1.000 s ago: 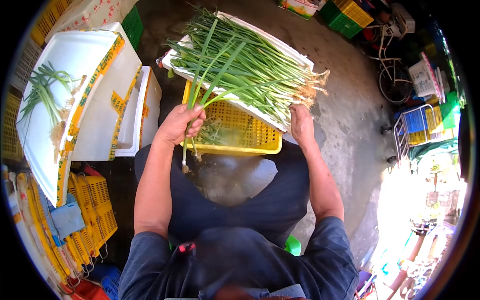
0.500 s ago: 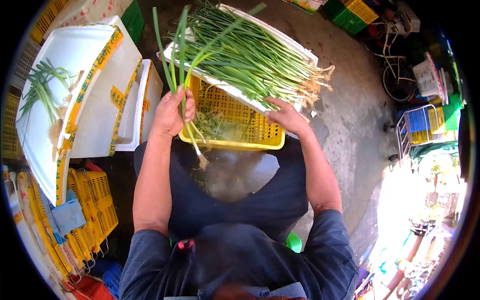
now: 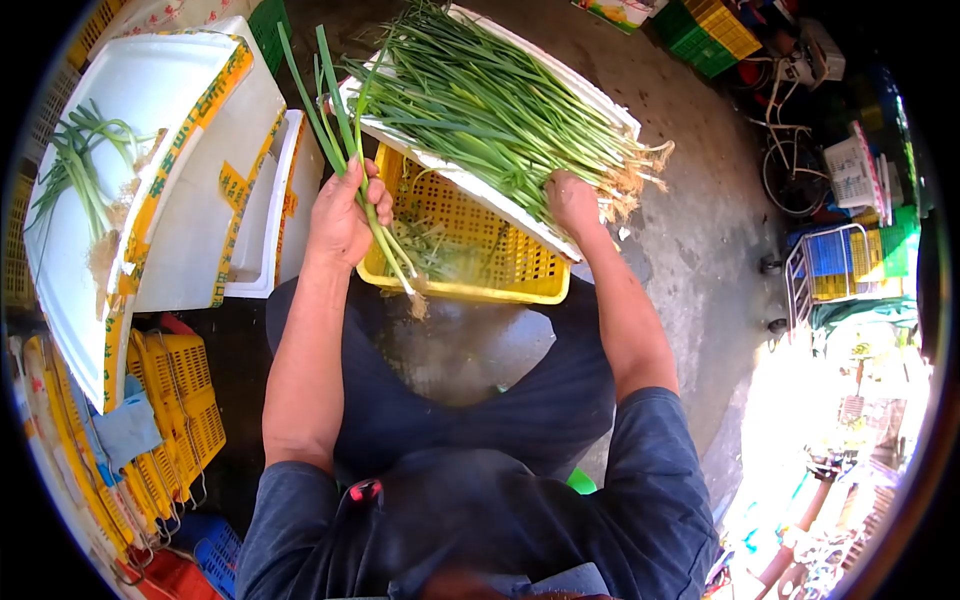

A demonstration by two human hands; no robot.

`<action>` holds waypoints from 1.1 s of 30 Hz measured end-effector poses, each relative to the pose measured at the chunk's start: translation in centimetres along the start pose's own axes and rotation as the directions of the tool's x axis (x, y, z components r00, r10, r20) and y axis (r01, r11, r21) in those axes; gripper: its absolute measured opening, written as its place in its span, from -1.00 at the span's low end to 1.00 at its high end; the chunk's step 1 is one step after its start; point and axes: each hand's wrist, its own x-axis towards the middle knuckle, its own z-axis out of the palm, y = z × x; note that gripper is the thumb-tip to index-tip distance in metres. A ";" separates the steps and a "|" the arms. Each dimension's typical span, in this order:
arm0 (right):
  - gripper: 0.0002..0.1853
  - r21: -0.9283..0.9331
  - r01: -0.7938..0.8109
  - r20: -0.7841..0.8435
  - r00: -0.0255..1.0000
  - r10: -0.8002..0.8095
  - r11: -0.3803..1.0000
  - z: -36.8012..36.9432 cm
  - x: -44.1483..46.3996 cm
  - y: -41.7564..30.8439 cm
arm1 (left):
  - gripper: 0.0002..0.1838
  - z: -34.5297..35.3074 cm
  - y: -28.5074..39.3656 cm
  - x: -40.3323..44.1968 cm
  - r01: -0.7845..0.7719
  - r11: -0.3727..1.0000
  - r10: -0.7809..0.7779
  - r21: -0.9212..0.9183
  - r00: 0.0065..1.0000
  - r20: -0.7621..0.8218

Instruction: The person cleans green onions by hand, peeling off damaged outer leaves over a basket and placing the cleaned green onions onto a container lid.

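Several long green onions (image 3: 385, 235) are in my left hand (image 3: 345, 215), their leaves pointing up and left and their roots hanging over the near edge of a yellow crate (image 3: 465, 290). My right hand (image 3: 575, 203), its fingers curled, rests at the near side of a big pile of green onions (image 3: 500, 115); what its fingertips hold is hidden. The pile lies on a white foam lid (image 3: 500, 202), roots to the right. Under the lid's near edge, the yellow crate holds loose green scraps (image 3: 430, 245).
At the left, a white foam box (image 3: 150, 100) bears a small bunch of green onions (image 3: 88, 180). Stacked yellow crates (image 3: 185, 400) stand below it. A bicycle wheel (image 3: 795, 172) and a metal cart (image 3: 825, 265) are at the right.
My left hand has moved slightly left and up, its onions now leaning left. My right hand has gone from the root end to the pile's near edge, its fingers now curled in.
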 end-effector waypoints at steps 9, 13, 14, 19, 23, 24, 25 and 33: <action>-0.81 0.773 -0.181 0.020 0.965 0.262 0.608 -9.0 -5.1 -5.1 | -0.68 1.3 -0.2 -0.2 -0.024 1.000 0.024 -0.005 0.997 -0.067; -0.75 0.727 -0.256 0.272 0.959 0.075 0.637 -2.9 -8.8 -8.5 | -0.67 1.3 0.0 -0.5 -0.029 0.999 0.028 -0.017 0.996 -0.088; -0.73 0.627 -0.179 0.255 0.967 0.017 0.758 -1.6 -9.1 -8.6 | -0.66 1.3 0.0 -0.5 -0.031 0.999 0.030 -0.010 0.995 -0.095; -0.64 0.424 -0.099 0.076 0.994 0.073 0.900 -2.6 -6.5 -8.6 | -0.70 0.7 0.2 -0.5 -0.043 0.999 0.048 0.032 0.984 -0.174; -0.79 -0.026 -0.088 -0.208 0.975 0.081 0.996 -1.2 -4.6 -3.6 | -0.76 1.2 -0.1 0.1 -0.050 0.997 0.062 0.054 0.967 -0.246; -0.79 -0.079 -0.094 -0.174 0.982 0.079 0.992 -0.3 -4.7 -2.5 | -0.77 1.1 -0.2 0.2 -0.042 0.997 0.057 0.062 0.962 -0.266; -0.79 -0.130 -0.098 -0.140 0.987 0.080 0.987 0.3 -4.9 -1.8 | -0.78 1.3 -0.1 0.3 -0.034 0.997 0.052 0.071 0.957 -0.286; -0.73 0.335 -0.229 0.005 0.970 0.242 0.914 -1.8 -6.1 -2.3 | -0.78 1.5 -1.1 0.1 0.041 0.997 -0.021 0.061 0.956 -0.294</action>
